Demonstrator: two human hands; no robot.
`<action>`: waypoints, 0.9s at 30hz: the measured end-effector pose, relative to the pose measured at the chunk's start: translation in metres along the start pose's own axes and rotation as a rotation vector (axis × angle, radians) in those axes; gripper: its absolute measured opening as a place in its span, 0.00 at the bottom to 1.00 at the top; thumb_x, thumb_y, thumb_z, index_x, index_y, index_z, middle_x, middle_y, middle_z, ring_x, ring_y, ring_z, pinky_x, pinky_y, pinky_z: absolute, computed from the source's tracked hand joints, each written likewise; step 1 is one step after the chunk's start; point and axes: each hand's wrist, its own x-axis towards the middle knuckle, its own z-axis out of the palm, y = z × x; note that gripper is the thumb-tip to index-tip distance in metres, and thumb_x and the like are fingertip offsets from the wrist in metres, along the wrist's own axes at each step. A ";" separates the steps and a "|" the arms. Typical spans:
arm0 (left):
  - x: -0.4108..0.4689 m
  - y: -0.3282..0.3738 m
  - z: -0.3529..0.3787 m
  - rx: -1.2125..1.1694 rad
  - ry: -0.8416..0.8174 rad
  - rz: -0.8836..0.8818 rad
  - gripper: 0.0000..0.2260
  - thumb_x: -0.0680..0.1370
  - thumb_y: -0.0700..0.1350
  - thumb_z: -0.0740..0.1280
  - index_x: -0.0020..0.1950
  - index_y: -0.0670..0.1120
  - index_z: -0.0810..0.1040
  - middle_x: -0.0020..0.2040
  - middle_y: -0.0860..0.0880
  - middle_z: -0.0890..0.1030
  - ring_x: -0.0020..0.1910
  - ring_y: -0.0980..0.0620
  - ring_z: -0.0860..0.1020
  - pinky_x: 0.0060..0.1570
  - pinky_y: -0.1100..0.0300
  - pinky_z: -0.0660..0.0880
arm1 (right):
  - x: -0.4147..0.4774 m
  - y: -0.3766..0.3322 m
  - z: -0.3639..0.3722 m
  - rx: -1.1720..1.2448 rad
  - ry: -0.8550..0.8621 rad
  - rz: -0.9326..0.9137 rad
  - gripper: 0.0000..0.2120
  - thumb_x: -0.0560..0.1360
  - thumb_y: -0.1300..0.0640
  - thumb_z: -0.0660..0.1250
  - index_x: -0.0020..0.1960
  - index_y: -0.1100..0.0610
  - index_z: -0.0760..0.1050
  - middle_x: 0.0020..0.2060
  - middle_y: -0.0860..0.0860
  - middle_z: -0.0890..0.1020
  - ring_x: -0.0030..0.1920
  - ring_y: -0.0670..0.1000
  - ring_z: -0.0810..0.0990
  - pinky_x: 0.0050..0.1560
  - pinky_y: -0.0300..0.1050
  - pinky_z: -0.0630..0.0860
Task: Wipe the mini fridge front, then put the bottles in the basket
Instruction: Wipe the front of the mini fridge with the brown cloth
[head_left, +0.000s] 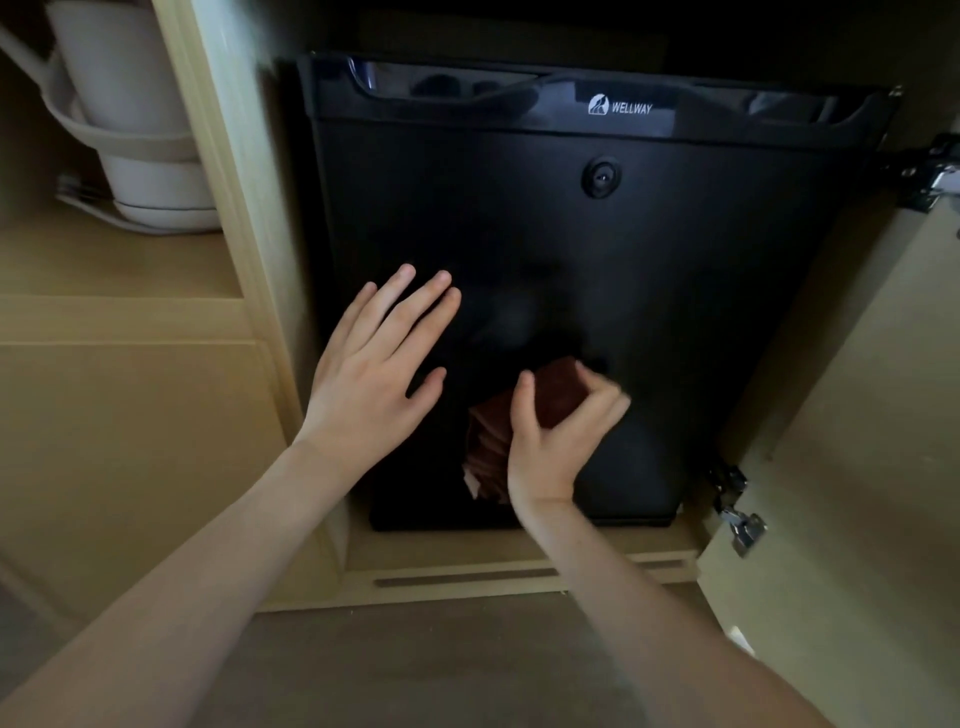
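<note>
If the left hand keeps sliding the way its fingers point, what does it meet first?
The left hand points up and right across the black mini fridge door. The bare door looks free until the round keyhole lock, probably the first obstacle; contact with the door is unclear.

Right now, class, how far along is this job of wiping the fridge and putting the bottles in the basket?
Early. The right hand grips a brown cloth against the lower part of the black mini fridge door, with the left hand spread flat beside it. No finished step shows. Wiping is in hand; bottles and basket are out of view.
</note>
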 end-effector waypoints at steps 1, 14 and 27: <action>0.000 0.000 0.000 -0.003 -0.002 -0.001 0.30 0.77 0.43 0.71 0.77 0.45 0.66 0.77 0.49 0.65 0.79 0.47 0.58 0.77 0.47 0.55 | -0.014 0.012 -0.006 -0.020 -0.027 0.040 0.19 0.73 0.58 0.74 0.58 0.62 0.71 0.52 0.54 0.68 0.54 0.33 0.69 0.56 0.24 0.65; 0.000 0.004 0.001 -0.027 0.015 -0.014 0.29 0.76 0.43 0.71 0.76 0.43 0.67 0.76 0.48 0.66 0.78 0.46 0.59 0.76 0.44 0.58 | -0.012 0.008 -0.003 -0.037 -0.059 0.015 0.18 0.73 0.58 0.73 0.57 0.64 0.70 0.52 0.55 0.69 0.54 0.33 0.69 0.54 0.24 0.66; 0.001 0.010 -0.002 -0.020 0.014 -0.039 0.30 0.75 0.41 0.72 0.76 0.43 0.67 0.76 0.47 0.66 0.78 0.45 0.59 0.77 0.44 0.56 | 0.004 0.006 -0.013 0.051 0.061 0.145 0.15 0.75 0.58 0.72 0.56 0.59 0.68 0.51 0.54 0.68 0.49 0.34 0.71 0.48 0.25 0.70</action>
